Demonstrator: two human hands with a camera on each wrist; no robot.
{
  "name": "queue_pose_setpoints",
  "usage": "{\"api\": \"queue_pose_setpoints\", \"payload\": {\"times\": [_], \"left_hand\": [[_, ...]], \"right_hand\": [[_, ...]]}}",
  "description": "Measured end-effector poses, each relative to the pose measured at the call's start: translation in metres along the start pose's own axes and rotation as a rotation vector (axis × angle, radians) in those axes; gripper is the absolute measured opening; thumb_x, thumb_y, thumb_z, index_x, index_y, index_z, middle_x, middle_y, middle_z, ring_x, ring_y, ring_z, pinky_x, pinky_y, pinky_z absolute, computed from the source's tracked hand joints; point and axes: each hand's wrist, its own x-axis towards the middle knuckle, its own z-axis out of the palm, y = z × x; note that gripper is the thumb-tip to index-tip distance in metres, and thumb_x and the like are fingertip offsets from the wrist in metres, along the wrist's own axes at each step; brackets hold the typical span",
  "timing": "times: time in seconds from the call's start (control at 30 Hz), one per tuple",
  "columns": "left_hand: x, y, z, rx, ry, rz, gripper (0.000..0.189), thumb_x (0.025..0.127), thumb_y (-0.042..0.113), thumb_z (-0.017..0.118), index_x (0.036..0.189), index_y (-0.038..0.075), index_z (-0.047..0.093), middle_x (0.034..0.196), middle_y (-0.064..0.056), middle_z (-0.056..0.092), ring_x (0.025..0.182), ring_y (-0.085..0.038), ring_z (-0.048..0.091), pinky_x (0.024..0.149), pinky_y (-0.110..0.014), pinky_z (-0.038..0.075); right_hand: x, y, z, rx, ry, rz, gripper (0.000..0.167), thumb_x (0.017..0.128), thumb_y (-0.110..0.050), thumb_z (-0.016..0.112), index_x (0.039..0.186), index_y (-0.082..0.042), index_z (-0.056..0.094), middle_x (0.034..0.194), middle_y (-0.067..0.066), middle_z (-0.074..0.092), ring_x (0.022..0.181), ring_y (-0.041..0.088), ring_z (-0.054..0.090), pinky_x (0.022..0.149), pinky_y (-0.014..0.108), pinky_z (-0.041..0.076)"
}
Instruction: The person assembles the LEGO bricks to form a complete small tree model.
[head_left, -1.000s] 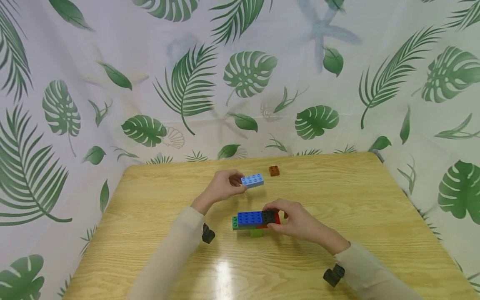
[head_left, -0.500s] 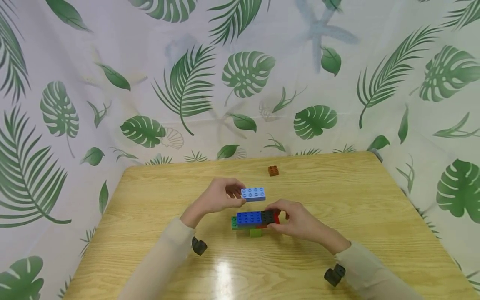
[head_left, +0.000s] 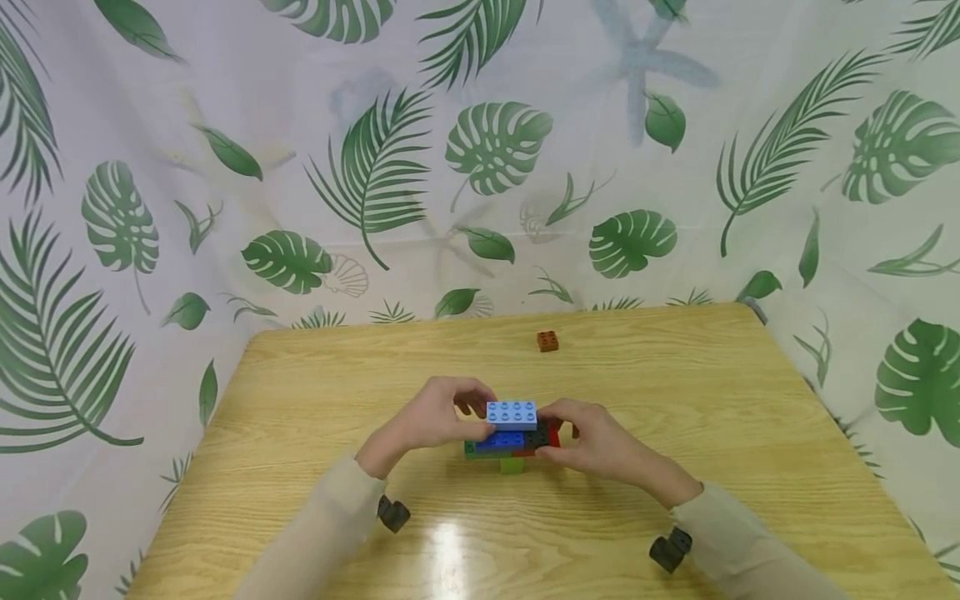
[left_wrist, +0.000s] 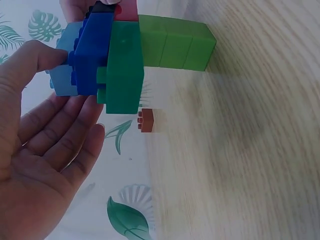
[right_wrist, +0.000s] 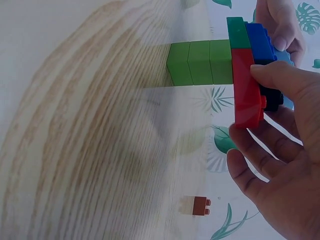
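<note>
My left hand (head_left: 431, 414) pinches a light blue building brick (head_left: 512, 414) between thumb and fingers, right over the top of a brick structure. In the left wrist view the light blue brick (left_wrist: 61, 80) lies against the studs of the dark blue brick (left_wrist: 94, 55). That structure stands on a column of light green bricks (right_wrist: 200, 62). A green brick (left_wrist: 125, 70) and a red brick (right_wrist: 245, 90) lie across the column, with the dark blue and a black brick (right_wrist: 271, 97) above. My right hand (head_left: 600, 437) grips the structure's right end, at the red and black bricks.
A small brown brick (head_left: 547, 341) lies apart near the back edge of the wooden table (head_left: 337, 358). A leaf-printed cloth (head_left: 420, 208) hangs behind the table and along its sides.
My left hand has brought the light blue brick toward me, from behind the structure to its top. My right hand has kept its grip and stayed in place.
</note>
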Motion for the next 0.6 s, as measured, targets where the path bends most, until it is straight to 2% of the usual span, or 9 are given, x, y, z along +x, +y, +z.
{"api": "queue_pose_setpoints", "payload": {"times": [0.33, 0.5, 0.6], "left_hand": [[-0.0049, -0.0004, 0.0051, -0.003, 0.010, 0.001, 0.034, 0.089, 0.026, 0.079, 0.118, 0.008, 0.074, 0.107, -0.003, 0.076, 0.097, -0.023, 0.070, 0.091, -0.049, 0.059], [-0.0065, 0.0011, 0.0074, -0.015, 0.014, 0.003, 0.035, 0.089, 0.023, 0.079, 0.119, 0.007, 0.074, 0.108, -0.004, 0.076, 0.096, -0.017, 0.069, 0.092, -0.052, 0.059], [-0.0079, 0.0031, 0.0087, -0.020, 0.011, 0.005, 0.034, 0.088, 0.022, 0.080, 0.118, 0.007, 0.074, 0.108, -0.005, 0.076, 0.095, -0.013, 0.067, 0.092, -0.054, 0.059]], "right_hand": [[-0.0004, 0.0017, 0.0001, -0.001, -0.001, -0.005, 0.044, 0.093, -0.026, 0.082, 0.132, -0.009, 0.069, 0.118, 0.003, 0.074, 0.095, 0.017, 0.062, 0.073, 0.025, 0.050], [0.0003, 0.0014, -0.0001, -0.006, -0.003, -0.011, 0.044, 0.093, -0.025, 0.083, 0.132, -0.009, 0.069, 0.116, 0.001, 0.073, 0.093, 0.013, 0.061, 0.072, 0.026, 0.049], [0.0004, 0.0004, -0.0004, -0.004, -0.006, 0.003, 0.044, 0.093, -0.023, 0.083, 0.132, -0.010, 0.069, 0.115, 0.000, 0.073, 0.093, 0.016, 0.063, 0.073, 0.024, 0.048]]}}
